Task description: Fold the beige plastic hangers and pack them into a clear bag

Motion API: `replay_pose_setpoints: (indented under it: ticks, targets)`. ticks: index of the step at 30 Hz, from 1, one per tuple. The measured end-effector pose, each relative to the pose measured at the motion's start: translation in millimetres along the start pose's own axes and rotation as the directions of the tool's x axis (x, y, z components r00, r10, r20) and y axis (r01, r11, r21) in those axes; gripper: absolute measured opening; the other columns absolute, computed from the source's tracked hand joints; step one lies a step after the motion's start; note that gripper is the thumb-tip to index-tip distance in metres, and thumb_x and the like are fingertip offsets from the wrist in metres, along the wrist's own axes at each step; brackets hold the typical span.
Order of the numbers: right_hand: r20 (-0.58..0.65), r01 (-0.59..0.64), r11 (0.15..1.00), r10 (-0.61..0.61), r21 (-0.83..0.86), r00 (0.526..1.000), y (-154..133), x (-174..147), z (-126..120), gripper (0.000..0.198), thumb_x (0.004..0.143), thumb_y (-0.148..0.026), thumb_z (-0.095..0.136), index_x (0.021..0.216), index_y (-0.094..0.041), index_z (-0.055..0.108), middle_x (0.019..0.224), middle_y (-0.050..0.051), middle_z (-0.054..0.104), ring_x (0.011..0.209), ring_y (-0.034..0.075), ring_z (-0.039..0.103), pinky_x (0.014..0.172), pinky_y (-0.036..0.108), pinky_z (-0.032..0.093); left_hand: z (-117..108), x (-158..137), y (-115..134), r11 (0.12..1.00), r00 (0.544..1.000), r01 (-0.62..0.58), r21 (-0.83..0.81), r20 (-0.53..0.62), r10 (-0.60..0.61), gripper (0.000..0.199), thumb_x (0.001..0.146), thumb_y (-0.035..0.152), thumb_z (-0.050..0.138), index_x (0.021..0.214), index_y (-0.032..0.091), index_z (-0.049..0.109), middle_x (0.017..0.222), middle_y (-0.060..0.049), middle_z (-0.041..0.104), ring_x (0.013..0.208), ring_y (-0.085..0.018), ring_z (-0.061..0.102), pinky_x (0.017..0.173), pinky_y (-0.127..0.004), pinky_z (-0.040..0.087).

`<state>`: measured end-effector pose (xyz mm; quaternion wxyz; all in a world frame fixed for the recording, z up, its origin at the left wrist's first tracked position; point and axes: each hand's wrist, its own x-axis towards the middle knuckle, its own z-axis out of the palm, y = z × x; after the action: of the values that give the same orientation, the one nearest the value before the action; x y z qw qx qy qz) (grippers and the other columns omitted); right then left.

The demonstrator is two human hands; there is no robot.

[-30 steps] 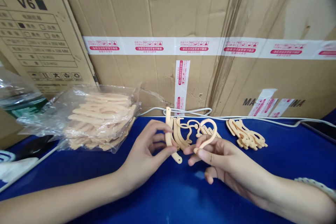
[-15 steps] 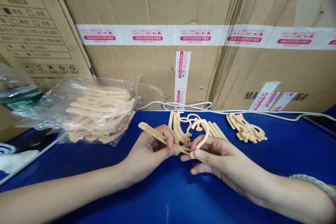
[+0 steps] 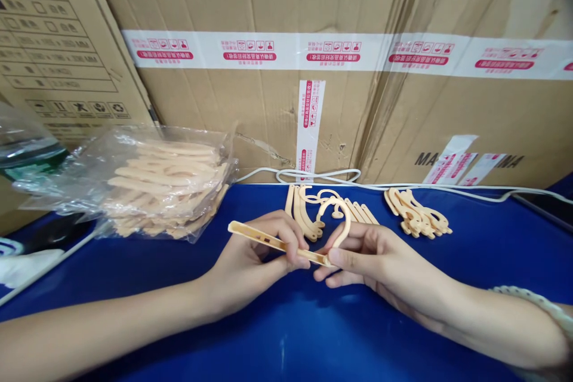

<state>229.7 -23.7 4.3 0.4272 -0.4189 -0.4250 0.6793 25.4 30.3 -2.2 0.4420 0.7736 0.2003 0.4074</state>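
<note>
While pinching a beige channelled strip (image 3: 259,237) between thumb and fingers of the left hand (image 3: 264,253), also pinching the foot of a beige hook (image 3: 347,221) in the right hand (image 3: 373,258), above the blue counter (image 3: 286,334). Holding the strip with its hollow side showing, slanting down to meet the hook's foot; impossible to tell whether joined.

Stacked inside a clear plastic bag (image 3: 80,182) to the left: many bagged pieces (image 3: 165,182), also beige, visible through the film. Beside the bag, cut off by the edge of view: a clear bottle (image 3: 27,146) with a green label too blurred to read. Beyond the hands: loose hooks and strips (image 3: 301,218), and farther right, a small heap of curved pieces (image 3: 416,215).

Readable along the white tape (image 3: 286,51) on the large cardboard box (image 3: 259,0), in red panels: "请确认商品完好后签收!", with small icons above. Printed lower right on the box: "MA" and "NA", with tape strips (image 3: 452,161) between. Printed on the left carton (image 3: 40,54): a blurred table over a row of handling symbols.
</note>
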Motion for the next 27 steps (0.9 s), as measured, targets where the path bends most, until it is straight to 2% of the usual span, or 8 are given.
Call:
replay_pose_setpoints:
  ticks: [11, 20, 27]
  targets:
    - [-0.002, 0.047, 0.998, -0.047, -0.029, 0.999, 4.2, -3.1, 1.6, 0.032, 0.07, -0.03, 0.086, 0.072, -0.015, 0.057, 0.071, 0.001, 0.069, 0.07, 0.017, 0.072, 0.067, 0.028, 0.061, 2.1, -4.1, 4.7, 0.982, 0.994, -0.109, 0.156, 0.043, 0.104, 0.021, 0.081, 0.005, 0.069, 0.067, 0.017, 0.059, 0.075, 0.0, 0.064, 0.069, -0.012, 0.062, 0.065, -0.024, 0.049]
    - [-0.001, 0.108, 0.992, -0.108, -0.072, 0.994, 8.0, -3.2, 1.7, 0.035, 0.072, -0.035, 0.084, 0.074, -0.017, 0.055, 0.068, 0.002, 0.07, 0.066, 0.018, 0.073, 0.064, 0.03, 0.061, 5.3, -4.5, 2.5, 0.992, 1.0, 0.007, 0.129, -0.014, -0.005, 0.021, 0.081, 0.014, 0.072, 0.066, 0.017, 0.057, 0.075, 0.002, 0.058, 0.069, -0.011, 0.06, 0.062, -0.022, 0.047]
    - [-0.002, 0.143, 0.981, -0.145, -0.128, 0.989, 2.2, -5.7, 7.0, 0.034, 0.074, -0.038, 0.082, 0.073, -0.017, 0.055, 0.064, 0.002, 0.07, 0.062, 0.016, 0.072, 0.062, 0.025, 0.061, 8.4, -7.7, 5.6, 0.998, 0.996, 0.066, -0.017, -0.065, -0.067, 0.02, 0.08, 0.013, 0.07, 0.068, 0.017, 0.054, 0.073, 0.005, 0.054, 0.067, -0.009, 0.058, 0.063, -0.019, 0.05]
